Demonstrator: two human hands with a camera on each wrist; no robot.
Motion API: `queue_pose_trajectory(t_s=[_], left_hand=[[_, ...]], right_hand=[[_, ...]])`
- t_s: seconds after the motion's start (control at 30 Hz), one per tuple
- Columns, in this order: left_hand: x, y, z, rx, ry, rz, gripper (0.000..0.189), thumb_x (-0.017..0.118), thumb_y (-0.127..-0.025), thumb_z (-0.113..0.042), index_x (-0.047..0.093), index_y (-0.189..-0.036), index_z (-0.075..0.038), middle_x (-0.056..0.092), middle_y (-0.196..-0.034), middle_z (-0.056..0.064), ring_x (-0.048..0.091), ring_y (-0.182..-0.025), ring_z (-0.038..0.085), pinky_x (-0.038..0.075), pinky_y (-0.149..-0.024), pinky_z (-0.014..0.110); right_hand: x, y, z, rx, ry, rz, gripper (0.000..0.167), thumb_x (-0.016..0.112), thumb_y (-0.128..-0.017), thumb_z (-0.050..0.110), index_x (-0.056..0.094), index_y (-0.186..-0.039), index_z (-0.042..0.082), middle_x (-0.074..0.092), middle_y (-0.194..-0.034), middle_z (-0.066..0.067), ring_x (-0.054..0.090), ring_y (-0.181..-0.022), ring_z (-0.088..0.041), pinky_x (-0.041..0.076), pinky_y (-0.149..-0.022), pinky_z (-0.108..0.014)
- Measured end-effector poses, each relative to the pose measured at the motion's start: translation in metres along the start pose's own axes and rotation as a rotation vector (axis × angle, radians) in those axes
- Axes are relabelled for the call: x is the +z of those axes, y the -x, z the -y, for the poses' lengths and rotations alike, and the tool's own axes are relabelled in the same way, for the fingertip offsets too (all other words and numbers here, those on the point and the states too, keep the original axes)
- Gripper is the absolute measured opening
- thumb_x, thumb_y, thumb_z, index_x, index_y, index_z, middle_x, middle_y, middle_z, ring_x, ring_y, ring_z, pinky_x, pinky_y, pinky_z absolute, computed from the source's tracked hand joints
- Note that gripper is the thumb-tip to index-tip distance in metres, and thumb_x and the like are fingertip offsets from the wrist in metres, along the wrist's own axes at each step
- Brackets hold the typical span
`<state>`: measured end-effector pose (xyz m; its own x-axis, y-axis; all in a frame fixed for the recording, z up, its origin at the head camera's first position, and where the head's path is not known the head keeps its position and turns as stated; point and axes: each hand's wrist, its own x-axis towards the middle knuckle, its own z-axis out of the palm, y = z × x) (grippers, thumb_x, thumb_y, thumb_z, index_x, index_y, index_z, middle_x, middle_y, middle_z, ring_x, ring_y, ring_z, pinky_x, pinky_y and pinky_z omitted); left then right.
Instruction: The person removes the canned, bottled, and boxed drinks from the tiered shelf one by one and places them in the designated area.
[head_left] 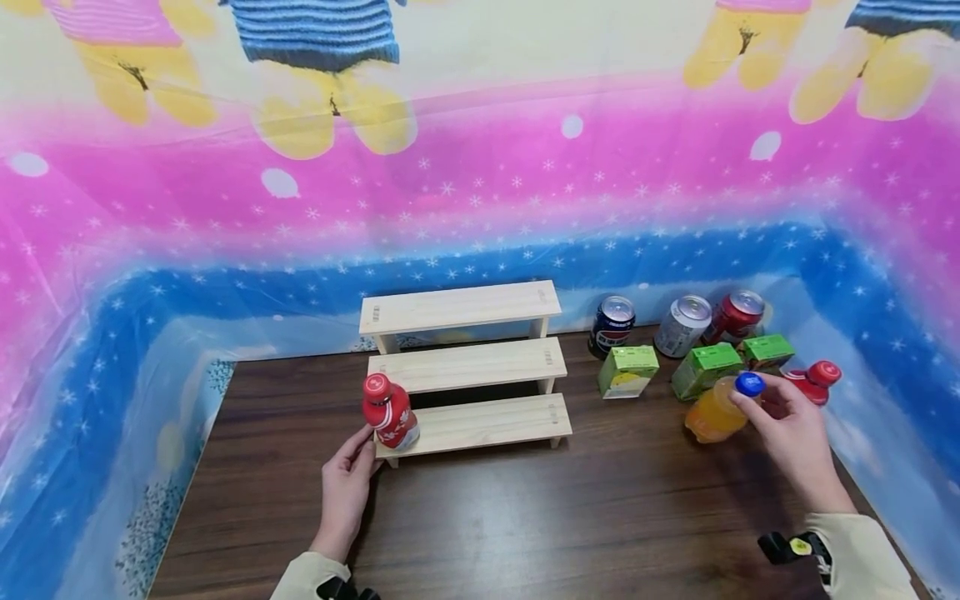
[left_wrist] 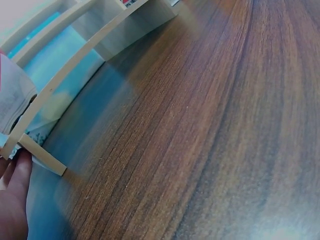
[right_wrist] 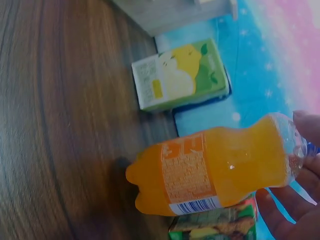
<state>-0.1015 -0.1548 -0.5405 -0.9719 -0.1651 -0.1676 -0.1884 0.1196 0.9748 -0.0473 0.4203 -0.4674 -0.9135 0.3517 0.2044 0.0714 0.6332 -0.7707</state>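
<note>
A three-step wooden shelf (head_left: 465,425) stands at mid-table. A red-capped bottle with a red label (head_left: 390,412) stands at the left end of its lowest step. My left hand (head_left: 348,483) pinches that step's left end, right beside the bottle's base; in the left wrist view its thumb (left_wrist: 22,167) lies under the board by the leg. With the fingertips of my right hand (head_left: 795,429) I hold a blue-capped bottle of orange drink (head_left: 716,411) by its neck, tilted. Its printed label and barcode face the right wrist camera.
Behind the orange bottle stand green juice cartons (head_left: 628,372), a dark blue can (head_left: 612,323), a silver can (head_left: 683,325) and a red can (head_left: 738,315). Another red-capped bottle (head_left: 817,379) is partly behind my right hand. A patterned cloth (head_left: 480,192) hangs behind the table.
</note>
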Motion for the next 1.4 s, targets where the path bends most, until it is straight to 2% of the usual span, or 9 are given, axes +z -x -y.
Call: queue_pose_trajectory(t_s=[0.13,0.4,0.6,0.77,0.97,1.07,1.2,1.3,1.4], left_hand=[[0.000,0.001,0.000,0.001,-0.004,-0.004,0.040,0.050,-0.110,-0.009,0.055,-0.149,-0.003,0.053,-0.153,0.019,0.059,-0.105,-0.009,0.055,-0.086,0.013],[0.000,0.000,0.000,0.016,0.008,-0.020,0.040,0.050,-0.109,-0.006,0.055,-0.148,0.001,0.053,-0.151,0.023,0.061,-0.102,-0.008,0.057,-0.085,0.014],[-0.001,0.001,0.000,0.006,-0.010,-0.016,0.040,0.051,-0.110,-0.010,0.055,-0.149,-0.002,0.053,-0.152,0.021,0.060,-0.104,-0.008,0.056,-0.085,0.013],[0.000,0.001,-0.001,0.010,-0.005,-0.013,0.040,0.051,-0.110,-0.011,0.056,-0.149,-0.004,0.054,-0.152,0.019,0.060,-0.104,-0.007,0.056,-0.085,0.013],[0.001,-0.001,0.001,0.009,0.008,-0.016,0.039,0.050,-0.110,-0.009,0.056,-0.149,-0.003,0.054,-0.151,0.019,0.061,-0.103,-0.008,0.056,-0.085,0.013],[0.000,-0.001,0.002,0.018,0.014,-0.020,0.039,0.050,-0.110,-0.009,0.057,-0.148,-0.002,0.055,-0.150,0.019,0.061,-0.102,-0.007,0.056,-0.084,0.013],[0.000,-0.001,0.002,0.019,0.014,-0.024,0.039,0.050,-0.110,-0.008,0.057,-0.147,-0.001,0.056,-0.150,0.020,0.061,-0.102,-0.008,0.056,-0.084,0.013],[0.002,0.000,0.002,0.029,0.024,-0.029,0.038,0.050,-0.110,-0.007,0.057,-0.147,0.000,0.056,-0.148,0.021,0.061,-0.102,-0.008,0.057,-0.083,0.013],[0.002,0.001,0.001,0.043,0.033,-0.032,0.039,0.050,-0.110,-0.007,0.057,-0.147,0.001,0.056,-0.148,0.023,0.060,-0.102,-0.009,0.056,-0.084,0.013]], right_hand=[[-0.003,-0.001,-0.012,-0.009,0.031,-0.018,0.047,0.073,-0.099,0.028,0.060,-0.135,-0.001,0.054,-0.104,0.031,0.052,-0.088,0.018,0.049,-0.068,-0.004],[-0.009,-0.004,-0.025,-0.023,0.015,-0.060,0.045,0.075,-0.098,0.023,0.060,-0.131,-0.004,0.055,-0.097,0.036,0.053,-0.085,0.020,0.050,-0.065,-0.004],[-0.011,-0.008,-0.026,-0.072,0.051,-0.036,0.043,0.074,-0.099,0.021,0.061,-0.131,-0.005,0.055,-0.103,0.030,0.050,-0.088,0.024,0.047,-0.068,-0.001],[-0.014,-0.012,-0.024,-0.071,0.050,-0.010,0.043,0.072,-0.100,0.022,0.059,-0.132,-0.005,0.056,-0.105,0.028,0.050,-0.090,0.024,0.046,-0.072,0.000],[-0.016,-0.014,-0.023,-0.062,0.062,0.018,0.045,0.072,-0.101,0.021,0.058,-0.133,-0.006,0.063,-0.107,0.014,0.051,-0.087,0.026,0.050,-0.066,-0.003],[-0.016,-0.014,-0.022,-0.076,0.076,0.021,0.046,0.071,-0.101,0.019,0.057,-0.135,-0.007,0.069,-0.112,-0.008,0.049,-0.086,0.027,0.049,-0.065,-0.003],[-0.017,-0.013,-0.018,-0.101,0.112,0.019,0.049,0.072,-0.100,0.016,0.054,-0.139,-0.009,0.062,-0.123,-0.033,0.045,-0.086,0.028,0.046,-0.064,-0.001],[-0.019,-0.013,-0.016,-0.127,0.096,0.012,0.050,0.071,-0.100,0.012,0.053,-0.141,-0.009,0.060,-0.124,-0.031,0.046,-0.087,0.027,0.047,-0.063,-0.002],[-0.021,-0.012,-0.011,-0.157,0.076,-0.019,0.047,0.070,-0.100,0.011,0.054,-0.141,-0.006,0.058,-0.122,-0.021,0.048,-0.089,0.026,0.048,-0.063,-0.002]])
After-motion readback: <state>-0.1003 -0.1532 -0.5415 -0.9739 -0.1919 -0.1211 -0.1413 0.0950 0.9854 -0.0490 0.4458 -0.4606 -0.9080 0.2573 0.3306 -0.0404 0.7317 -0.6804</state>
